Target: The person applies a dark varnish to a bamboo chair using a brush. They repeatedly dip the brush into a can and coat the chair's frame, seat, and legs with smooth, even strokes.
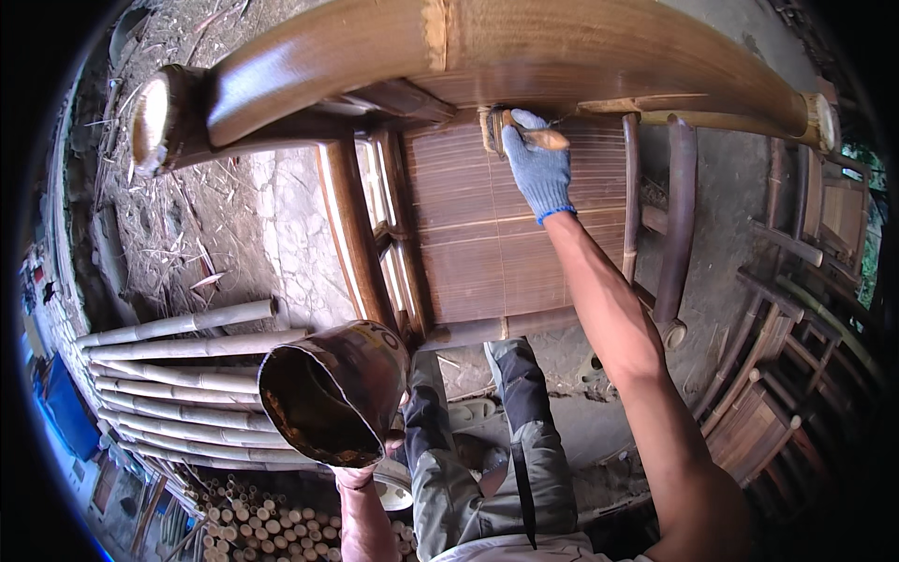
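Two hands work over one bamboo frame (670, 215), its glossy brown slatted panel (515, 253) filling the centre of the frame beneath one thick, curved, smooth rail (328, 70) across the top. The right hand (540, 164), in one ribbed blue-grey knit glove (548, 183) with a bright blue cuff, is closed around one flat brush (496, 131) with a rounded wooden handle, its bristles at the panel's upper edge, top centre. The left hand (354, 476), mostly hidden, grasps one tilted, round-mouthed can (375, 365), dark and stained inside, lower left of centre. At left lie at least six pale, jointed bamboo poles (187, 351); below them, a stack of round cut bamboo ends (272, 529), too many to count. Wooden frames (754, 436) with flat panels crowd the right edge, over rough grey ground (599, 426)
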Action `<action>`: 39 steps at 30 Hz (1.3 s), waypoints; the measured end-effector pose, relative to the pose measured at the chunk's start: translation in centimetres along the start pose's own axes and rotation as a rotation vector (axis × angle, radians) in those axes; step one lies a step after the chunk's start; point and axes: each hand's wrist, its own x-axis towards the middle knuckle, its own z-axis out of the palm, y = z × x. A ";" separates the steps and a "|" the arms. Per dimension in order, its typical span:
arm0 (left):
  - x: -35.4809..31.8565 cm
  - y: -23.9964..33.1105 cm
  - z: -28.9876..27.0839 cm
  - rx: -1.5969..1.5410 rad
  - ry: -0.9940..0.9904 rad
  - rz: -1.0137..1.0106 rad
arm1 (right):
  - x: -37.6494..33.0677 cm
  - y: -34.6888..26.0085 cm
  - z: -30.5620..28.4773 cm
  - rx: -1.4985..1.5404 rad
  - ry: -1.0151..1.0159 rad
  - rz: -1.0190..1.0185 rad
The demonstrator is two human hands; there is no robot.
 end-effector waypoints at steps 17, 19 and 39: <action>-1.9 -3.0 -2.1 0.180 -0.026 0.059 | -7.8 -0.2 -9.9 -0.065 0.125 0.023; -1.5 -3.4 -1.9 0.236 -0.030 0.101 | -0.2 1.4 -10.5 -0.304 0.187 -0.172; 0.4 0.0 2.3 0.100 -0.072 0.006 | 1.7 3.3 -17.3 0.308 0.538 0.199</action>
